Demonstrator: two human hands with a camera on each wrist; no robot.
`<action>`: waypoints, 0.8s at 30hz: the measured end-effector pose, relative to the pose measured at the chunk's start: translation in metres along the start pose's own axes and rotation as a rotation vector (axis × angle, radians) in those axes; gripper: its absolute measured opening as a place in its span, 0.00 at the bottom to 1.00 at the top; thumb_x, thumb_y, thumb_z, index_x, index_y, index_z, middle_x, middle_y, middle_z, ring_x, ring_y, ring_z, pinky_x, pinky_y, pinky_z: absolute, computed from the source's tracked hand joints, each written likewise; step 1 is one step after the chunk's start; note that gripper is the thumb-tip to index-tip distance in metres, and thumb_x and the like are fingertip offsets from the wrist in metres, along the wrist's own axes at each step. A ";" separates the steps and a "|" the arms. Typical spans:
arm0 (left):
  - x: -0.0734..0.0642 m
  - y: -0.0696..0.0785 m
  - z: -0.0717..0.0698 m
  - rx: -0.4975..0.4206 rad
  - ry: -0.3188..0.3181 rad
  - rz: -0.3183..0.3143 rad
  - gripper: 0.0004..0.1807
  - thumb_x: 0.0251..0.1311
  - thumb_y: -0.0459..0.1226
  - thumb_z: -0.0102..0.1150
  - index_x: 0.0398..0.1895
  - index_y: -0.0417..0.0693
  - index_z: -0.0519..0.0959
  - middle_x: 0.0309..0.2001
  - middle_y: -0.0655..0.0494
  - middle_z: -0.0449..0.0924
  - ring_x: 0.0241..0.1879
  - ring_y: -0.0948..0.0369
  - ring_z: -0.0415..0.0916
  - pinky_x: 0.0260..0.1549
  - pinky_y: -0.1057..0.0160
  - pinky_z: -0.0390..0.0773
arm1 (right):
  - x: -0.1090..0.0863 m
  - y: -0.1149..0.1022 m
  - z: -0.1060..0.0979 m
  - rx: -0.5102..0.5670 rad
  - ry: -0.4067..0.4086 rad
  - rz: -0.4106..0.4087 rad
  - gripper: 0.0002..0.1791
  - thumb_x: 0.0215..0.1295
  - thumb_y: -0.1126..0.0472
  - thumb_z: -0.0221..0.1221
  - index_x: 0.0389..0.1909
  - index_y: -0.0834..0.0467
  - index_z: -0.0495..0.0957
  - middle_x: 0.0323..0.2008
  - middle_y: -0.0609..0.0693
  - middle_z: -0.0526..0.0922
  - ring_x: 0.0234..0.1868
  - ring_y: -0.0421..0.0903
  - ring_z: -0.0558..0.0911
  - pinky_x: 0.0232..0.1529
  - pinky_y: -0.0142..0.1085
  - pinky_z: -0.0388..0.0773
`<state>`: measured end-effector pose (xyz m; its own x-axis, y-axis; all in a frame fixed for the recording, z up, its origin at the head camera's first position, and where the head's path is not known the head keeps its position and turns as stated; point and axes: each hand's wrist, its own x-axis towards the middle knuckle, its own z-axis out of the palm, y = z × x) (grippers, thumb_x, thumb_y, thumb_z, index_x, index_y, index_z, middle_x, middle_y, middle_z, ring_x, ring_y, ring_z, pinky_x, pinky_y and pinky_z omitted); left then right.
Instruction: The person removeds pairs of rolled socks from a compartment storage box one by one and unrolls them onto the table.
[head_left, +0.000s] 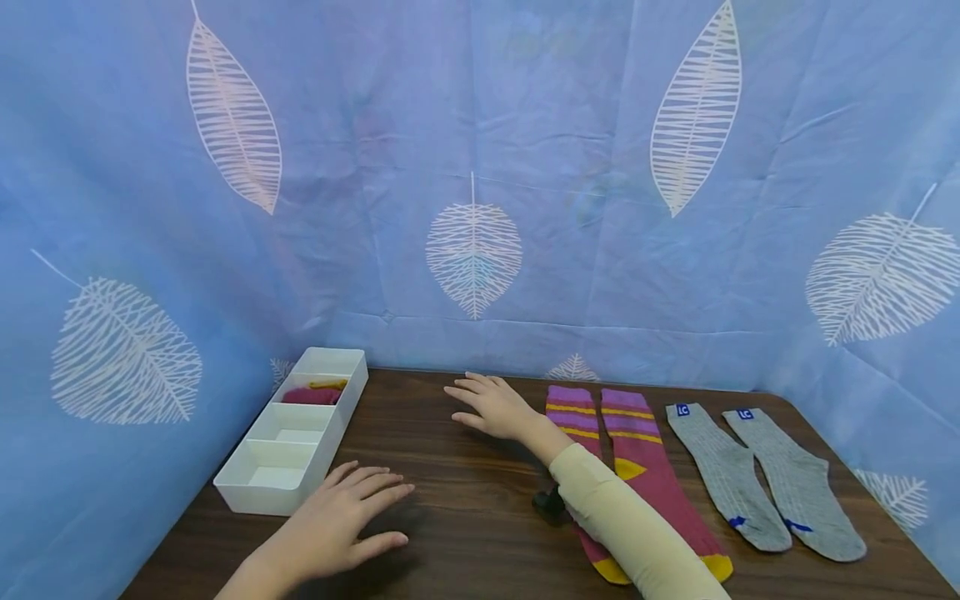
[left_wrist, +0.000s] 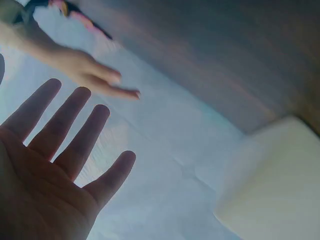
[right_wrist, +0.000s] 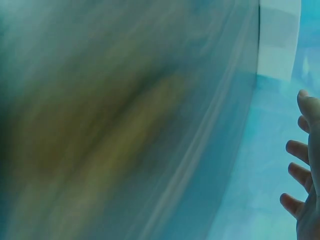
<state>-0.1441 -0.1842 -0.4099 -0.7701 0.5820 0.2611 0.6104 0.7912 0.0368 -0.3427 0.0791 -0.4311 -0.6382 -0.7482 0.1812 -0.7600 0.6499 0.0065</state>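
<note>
My left hand (head_left: 341, 517) hovers with spread fingers at the near right corner of a white divided box (head_left: 262, 498); it holds nothing. In the left wrist view the same hand (left_wrist: 55, 165) shows an empty palm. Farther back, my right hand (head_left: 495, 406) is held out over the middle of the table, fingers extended and holding nothing. Its forearm crosses a pair of maroon socks (head_left: 667, 492) with purple and yellow stripes, hiding part of them. In one box compartment lies a folded maroon and yellow bundle (head_left: 311, 395); the other compartments show bare floors.
A pair of grey socks (head_left: 795, 475) with blue labels lies flat at the right of the dark wooden table (head_left: 450, 533). A blue curtain (head_left: 555, 250) with white leaf prints stands along the back and both sides. Something small and black (head_left: 550, 505) shows beside the right forearm.
</note>
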 end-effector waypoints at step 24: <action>-0.037 -0.092 -0.014 0.086 0.136 -0.395 0.33 0.58 0.60 0.59 0.63 0.54 0.74 0.63 0.44 0.73 0.66 0.42 0.63 0.59 0.29 0.58 | 0.053 -0.073 0.005 -0.057 -0.002 -0.110 0.31 0.74 0.37 0.41 0.74 0.41 0.58 0.71 0.45 0.68 0.74 0.48 0.62 0.70 0.47 0.64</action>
<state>-0.1697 -0.2812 -0.4093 -0.9068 0.2055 0.3680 0.2513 0.9645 0.0808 -0.3217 -0.0088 -0.4270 -0.5516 -0.8155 0.1748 -0.8173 0.5704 0.0818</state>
